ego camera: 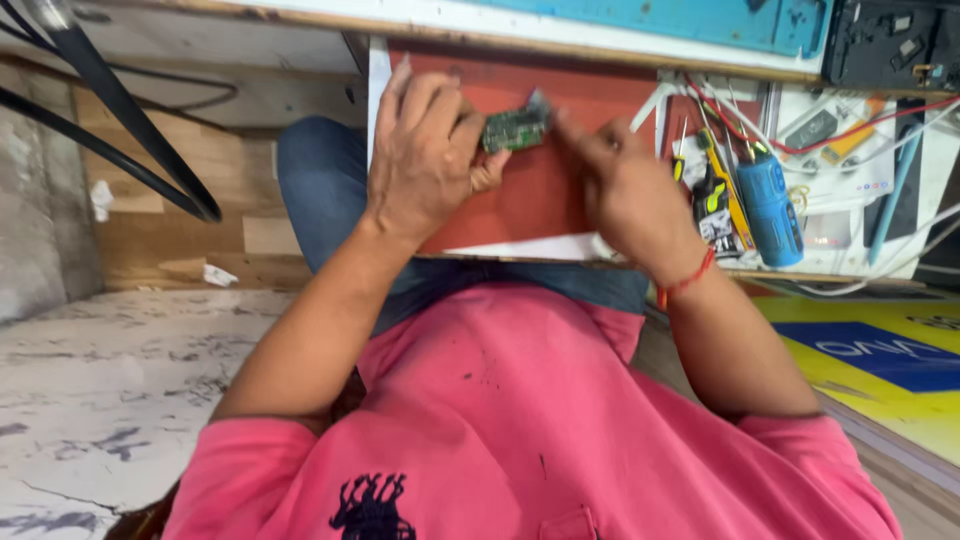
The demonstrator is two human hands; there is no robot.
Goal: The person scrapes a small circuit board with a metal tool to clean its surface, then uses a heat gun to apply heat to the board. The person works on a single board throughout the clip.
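Above our pink shirt [520, 400], our left hand [425, 150] pinches the green board [515, 128] over the red mat [540, 190]; our right hand [625, 185] grips its other end, fingers blurred. A slip could drop it among the screwdrivers [725, 195] right of the mat.
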